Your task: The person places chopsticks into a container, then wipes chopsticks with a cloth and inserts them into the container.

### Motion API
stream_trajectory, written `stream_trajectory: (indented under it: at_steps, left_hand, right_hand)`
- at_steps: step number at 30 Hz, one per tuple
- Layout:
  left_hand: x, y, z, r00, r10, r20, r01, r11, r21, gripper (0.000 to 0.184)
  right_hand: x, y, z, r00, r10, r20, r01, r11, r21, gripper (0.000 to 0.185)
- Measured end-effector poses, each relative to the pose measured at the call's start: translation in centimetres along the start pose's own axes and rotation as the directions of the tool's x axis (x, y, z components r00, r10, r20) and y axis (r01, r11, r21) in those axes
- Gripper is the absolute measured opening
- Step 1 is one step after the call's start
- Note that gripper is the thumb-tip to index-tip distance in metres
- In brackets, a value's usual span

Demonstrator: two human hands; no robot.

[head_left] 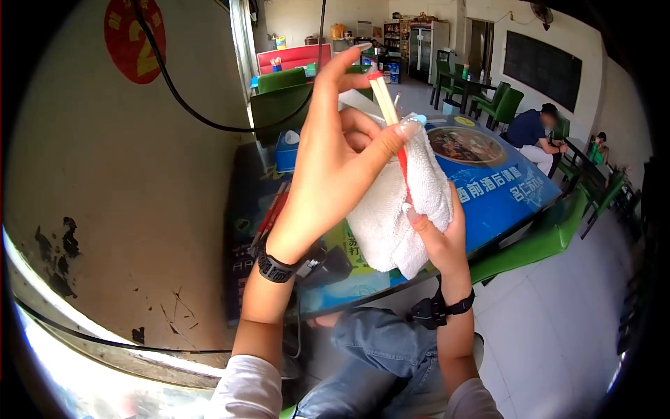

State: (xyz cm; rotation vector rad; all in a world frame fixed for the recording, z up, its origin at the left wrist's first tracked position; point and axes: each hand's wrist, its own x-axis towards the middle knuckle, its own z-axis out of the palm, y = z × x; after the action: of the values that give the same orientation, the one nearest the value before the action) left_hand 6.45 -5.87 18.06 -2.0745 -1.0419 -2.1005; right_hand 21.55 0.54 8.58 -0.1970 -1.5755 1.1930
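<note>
My left hand (335, 157) is raised over the table, its fingers curled around the upper part of some chopsticks (384, 101). They are cream with red ends, and the thumb presses against them while the index finger points up past their tips. My right hand (445, 234) grips a white towel (380, 223) from below right, thumb on the front. The lower, red part of the chopsticks runs down along a fold of the towel, and their bottom ends are hidden. How many chopsticks there are I cannot tell.
Under my hands stands a table with a blue printed top (481, 202). A blue box (287, 152) and several red sticks (273, 211) are at its left, near the wall (188, 209). A green bench (537, 241) lies right; a seated person (534, 136) is farther back.
</note>
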Motion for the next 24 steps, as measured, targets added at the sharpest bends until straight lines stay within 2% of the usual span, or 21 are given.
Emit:
stream_trajectory:
  at_steps: [1,4,7,10,11,12,15,16,19,21,23,24]
  left_hand:
    - [-0.2,0.0,0.5,0.999,-0.037,0.003,0.038,0.997,-0.065,0.063]
    - [-0.1,-0.1,0.8,0.982,-0.157,0.102,0.168,0.980,-0.104,0.027]
    - [0.1,0.7,0.1,0.992,-0.124,0.019,0.125,0.970,-0.211,0.021]
    - [-0.1,1.5,-0.9,0.992,-0.049,-0.113,0.028,0.983,-0.179,0.018]
    - [-0.2,1.7,-1.1,0.989,-0.019,-0.146,-0.004,0.987,-0.158,0.019]
    - [-0.3,1.9,-1.1,0.990,-0.015,-0.143,-0.015,0.979,-0.203,0.020]
    - [0.1,0.9,-0.8,0.961,0.212,-0.177,-0.239,0.959,-0.150,0.021]
    - [0.1,0.9,-0.5,0.950,0.208,-0.233,-0.255,0.947,-0.194,0.017]
    - [0.7,0.0,-1.0,0.891,0.403,-0.211,-0.389,0.915,0.105,0.013]
    - [0.9,-0.3,-1.0,0.928,0.344,-0.140,-0.317,0.930,0.185,0.011]
    - [1.0,-1.1,-1.2,0.994,0.112,-0.011,-0.109,0.983,0.146,0.020]
    - [1.2,-1.9,-1.0,0.996,0.082,-0.021,-0.077,0.982,0.173,0.021]
  right_hand:
    - [-0.1,0.0,0.0,1.000,-0.005,0.002,0.005,1.000,-0.013,0.047]
    - [-0.3,0.1,0.0,0.999,-0.041,0.003,0.041,0.997,-0.066,0.048]
    - [-0.3,-0.4,-0.4,0.999,-0.021,0.030,0.025,0.990,-0.140,0.049]
    - [0.1,-1.0,-1.7,0.995,-0.086,-0.050,0.079,0.989,-0.123,0.049]
    - [0.3,-0.9,-2.7,0.991,-0.117,-0.058,0.106,0.980,-0.167,0.050]
    - [0.5,-0.8,-3.3,0.984,-0.145,-0.105,0.130,0.982,-0.135,0.051]
    - [1.2,-0.4,-5.4,0.948,-0.207,-0.240,0.176,0.974,-0.146,0.054]
    - [1.3,0.0,-6.4,0.935,-0.205,-0.289,0.163,0.973,-0.162,0.053]
    - [1.8,0.7,-8.8,0.867,-0.223,-0.446,0.095,0.952,-0.291,0.051]
    - [1.9,0.7,-9.4,0.817,-0.155,-0.556,0.002,0.964,-0.266,0.051]
    - [2.1,1.3,-10.0,0.804,-0.137,-0.578,0.001,0.973,-0.230,0.052]
    - [2.1,1.5,-9.9,0.818,-0.134,-0.560,-0.005,0.971,-0.239,0.051]
